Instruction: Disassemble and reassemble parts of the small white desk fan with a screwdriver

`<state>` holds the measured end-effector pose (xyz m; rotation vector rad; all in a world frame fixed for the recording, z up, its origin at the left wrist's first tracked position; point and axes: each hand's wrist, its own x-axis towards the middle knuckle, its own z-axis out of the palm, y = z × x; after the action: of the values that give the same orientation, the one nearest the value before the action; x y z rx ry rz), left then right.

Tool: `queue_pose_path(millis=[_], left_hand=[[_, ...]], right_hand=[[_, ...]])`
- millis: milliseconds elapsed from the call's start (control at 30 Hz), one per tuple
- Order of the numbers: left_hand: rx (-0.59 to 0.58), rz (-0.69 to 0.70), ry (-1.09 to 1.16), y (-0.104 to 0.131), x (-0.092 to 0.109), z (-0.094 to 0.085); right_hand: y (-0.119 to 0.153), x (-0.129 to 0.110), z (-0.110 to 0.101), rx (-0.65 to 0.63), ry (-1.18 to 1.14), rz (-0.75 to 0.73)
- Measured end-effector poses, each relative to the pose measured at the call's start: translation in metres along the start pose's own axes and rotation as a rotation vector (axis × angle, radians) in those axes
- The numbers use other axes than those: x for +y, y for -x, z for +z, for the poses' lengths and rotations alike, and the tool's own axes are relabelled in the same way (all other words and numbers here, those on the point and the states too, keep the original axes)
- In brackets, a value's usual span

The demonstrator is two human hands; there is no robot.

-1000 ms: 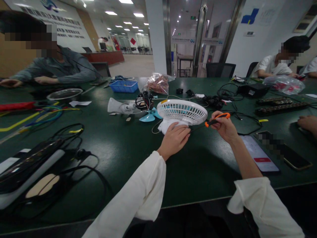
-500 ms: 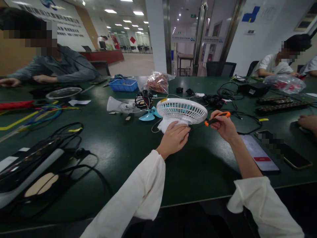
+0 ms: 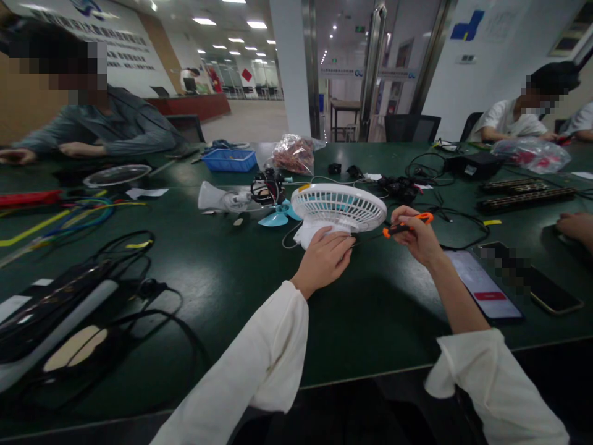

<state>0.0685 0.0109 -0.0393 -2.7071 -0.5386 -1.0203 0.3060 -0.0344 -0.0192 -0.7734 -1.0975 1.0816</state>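
A white fan (image 3: 340, 204) with a slotted round guard lies tilted on the dark green table, pale blue blades showing through the slots. My left hand (image 3: 325, 256) is closed around its white housing at the near side; the fingertips partly cover the spot being worked on. In my right hand (image 3: 417, 238) is a screwdriver (image 3: 393, 231) with an orange and black handle. Its thin shaft points left, toward the fan housing by my left fingertips; the tip is hidden there. Left of the fan lie loose blue fan blades (image 3: 274, 217) and a white stand (image 3: 212, 196) with a dark motor.
A blue basket (image 3: 230, 162) and a clear bag of reddish parts (image 3: 293, 154) stand behind. Phones (image 3: 484, 287) lie to the right, with black cables beyond. Power strips and cables (image 3: 69, 296) cover the left. Co-workers sit at left and far right; one hand (image 3: 577, 227) rests at the right edge.
The screwdriver handle has turned slightly in my right fingers. My left hand stays on the fan, and the view has shifted a little.
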Motion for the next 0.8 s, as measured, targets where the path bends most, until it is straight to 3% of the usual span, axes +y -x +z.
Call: queue_pose_path(millis=[400,800], left_hand=[[0.004,-0.063,0.056,0.0021,-0.0003,0.0017],[0.008,-0.04,0.078,0.0029,-0.0018,-0.0008]], right_hand=[[-0.0003,-0.0008,-0.0043,-0.027,-0.027,-0.055],[0.0019,-0.0054,0.0006,0.003,0.018,-0.04]])
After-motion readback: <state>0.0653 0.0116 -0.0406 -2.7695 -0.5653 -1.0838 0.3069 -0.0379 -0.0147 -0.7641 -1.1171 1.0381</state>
